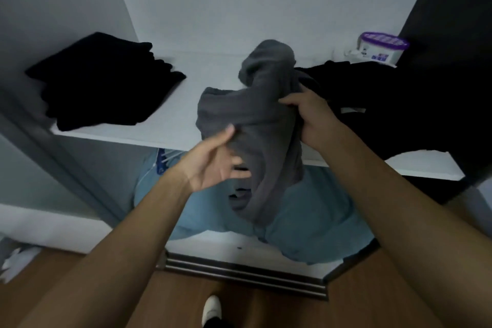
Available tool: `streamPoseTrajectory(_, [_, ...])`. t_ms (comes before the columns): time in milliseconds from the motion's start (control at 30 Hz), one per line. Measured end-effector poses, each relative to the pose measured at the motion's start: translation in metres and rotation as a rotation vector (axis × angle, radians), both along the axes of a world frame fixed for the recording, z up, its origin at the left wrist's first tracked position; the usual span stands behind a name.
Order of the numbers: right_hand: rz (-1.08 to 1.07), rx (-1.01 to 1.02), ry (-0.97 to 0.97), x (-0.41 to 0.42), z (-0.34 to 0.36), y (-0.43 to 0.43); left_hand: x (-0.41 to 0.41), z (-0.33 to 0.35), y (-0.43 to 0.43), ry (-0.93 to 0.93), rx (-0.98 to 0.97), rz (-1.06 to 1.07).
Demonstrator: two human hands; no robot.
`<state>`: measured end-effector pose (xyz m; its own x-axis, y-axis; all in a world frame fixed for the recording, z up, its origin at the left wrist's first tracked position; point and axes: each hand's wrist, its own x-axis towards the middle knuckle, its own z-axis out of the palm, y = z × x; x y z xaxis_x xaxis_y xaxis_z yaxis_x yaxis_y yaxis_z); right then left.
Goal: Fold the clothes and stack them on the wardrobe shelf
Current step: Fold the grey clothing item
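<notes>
The person stands at the open wardrobe with a grey garment (255,125) bunched up over the front edge of the white shelf (170,114), part of it resting on the board and a long tail hanging below the lip. The right hand (311,117) is closed on a fistful of the cloth near its top, which looks like the anchor that keeps the piece from sliding off. The left hand (215,162) is spread, fingers loose, palm against the hanging part and gripping nothing; I would guess it is feeling for an edge or a hem to shake the thing flat.

To the left on the same shelf sits a neat pile of folded black clothes (106,82), kept well apart from the work, so finished pieces stay tidy. On the right lies a loose heap of black clothing (372,88) (unfolded, by the look of it), just beside the right hand, handy for the next pick. Behind it stands a purple-lidded tub (380,46). The grey piece is not yet folded.
</notes>
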<state>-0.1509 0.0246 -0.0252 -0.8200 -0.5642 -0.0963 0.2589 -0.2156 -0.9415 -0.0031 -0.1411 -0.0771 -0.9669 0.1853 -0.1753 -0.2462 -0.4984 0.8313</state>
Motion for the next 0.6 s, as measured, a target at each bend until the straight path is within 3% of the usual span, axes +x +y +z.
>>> streamPoseTrajectory(100, [0.114, 0.205, 0.258, 0.042, -0.025, 0.027, -0.004, 0.008, 0.018, -0.026, 0.138, 0.147])
streamPoseTrajectory(200, [0.258, 0.353, 0.338, 0.078, -0.055, 0.051, -0.01, 0.009, 0.046, -0.19, 0.183, 0.343])
streamPoseTrajectory(367, [0.243, 0.503, 0.296, 0.103, -0.071, 0.083, 0.004, -0.009, 0.07, -0.367, -0.033, 0.582])
streamPoseTrajectory(500, [0.005, 0.596, 0.205, 0.112, -0.067, 0.099, 0.04, -0.028, 0.059, -0.281, -0.221, 0.649])
streamPoseTrajectory(600, [-0.14, 0.49, 0.078, 0.119, -0.052, 0.094, 0.075, -0.038, 0.049, -0.154, -0.439, 0.571])
